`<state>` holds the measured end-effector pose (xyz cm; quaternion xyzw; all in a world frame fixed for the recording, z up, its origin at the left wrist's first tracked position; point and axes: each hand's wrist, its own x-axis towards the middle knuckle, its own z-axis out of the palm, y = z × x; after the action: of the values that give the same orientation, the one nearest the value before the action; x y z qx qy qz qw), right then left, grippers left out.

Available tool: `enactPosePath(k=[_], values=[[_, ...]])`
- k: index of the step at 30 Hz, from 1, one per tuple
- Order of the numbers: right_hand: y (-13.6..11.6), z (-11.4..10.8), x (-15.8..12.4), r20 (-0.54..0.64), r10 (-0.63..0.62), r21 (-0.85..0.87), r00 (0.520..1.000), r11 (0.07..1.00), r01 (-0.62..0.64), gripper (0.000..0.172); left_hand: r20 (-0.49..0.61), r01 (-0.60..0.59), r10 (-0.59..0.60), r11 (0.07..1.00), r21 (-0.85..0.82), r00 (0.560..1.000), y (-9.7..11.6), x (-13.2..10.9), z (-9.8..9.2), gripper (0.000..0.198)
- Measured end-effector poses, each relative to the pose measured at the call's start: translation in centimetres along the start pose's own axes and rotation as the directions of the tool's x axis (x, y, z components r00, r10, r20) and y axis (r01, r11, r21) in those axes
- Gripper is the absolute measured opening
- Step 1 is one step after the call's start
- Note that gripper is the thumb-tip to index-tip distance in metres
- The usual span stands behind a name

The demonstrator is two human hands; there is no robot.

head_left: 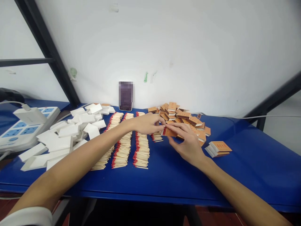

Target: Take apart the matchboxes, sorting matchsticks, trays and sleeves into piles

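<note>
An orange matchbox (pixel 171 132), partly slid open with red match heads showing at its left end, is between my two hands. My right hand (pixel 188 142) grips it with the thumb below and fingers above. My left hand (pixel 150 123) has its thumb and forefinger pinched at the box's open end; whether they hold a match is too small to tell. Rows of red-tipped matches (pixel 141 150) lie left of the box, with a shorter row (pixel 156 137) beneath my left hand. Orange matchbox sleeves (pixel 183 114) are heaped behind my right hand.
White paper trays (pixel 70 130) are piled at the left, beside a white power strip (pixel 28 128). A phone (pixel 126 95) leans on the wall. Closed-looking matchboxes (pixel 220 147) sit at the right on the blue table (pixel 178 179). Dark metal frame bars flank both sides.
</note>
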<state>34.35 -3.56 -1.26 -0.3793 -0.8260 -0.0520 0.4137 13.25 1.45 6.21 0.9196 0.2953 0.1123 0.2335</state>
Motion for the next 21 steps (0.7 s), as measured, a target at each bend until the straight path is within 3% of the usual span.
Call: enactPosePath(k=[5, 12, 18, 21], values=[[0.0, 0.2, -0.1, -0.042, -0.103, -0.034, 0.994, 0.994, 0.102, 0.04, 0.08, -0.017, 0.033, 0.981, -0.193, 0.996, -0.6, 0.1, -0.3, 0.036], [0.1, 0.6, -0.2, -0.075, -0.222, -0.071, 0.972, 0.974, 0.217, 0.04, 0.156, 0.032, -0.001, 0.98, -0.198, 0.988, -0.5, 0.0, -0.8, 0.033], [0.0, -0.3, 0.1, 0.034, -0.061, 0.003, 0.998, 0.998, 0.06, 0.042, 0.23, 0.128, -0.089, 0.979, -0.161, 0.969, -0.5, -0.3, -0.8, 0.03], [0.0, -1.1, 0.2, 0.122, 0.027, 0.055, 0.992, 0.998, -0.034, 0.033, 0.169, 0.114, -0.098, 0.99, -0.087, 0.981, -0.2, -0.3, -0.7, 0.025]])
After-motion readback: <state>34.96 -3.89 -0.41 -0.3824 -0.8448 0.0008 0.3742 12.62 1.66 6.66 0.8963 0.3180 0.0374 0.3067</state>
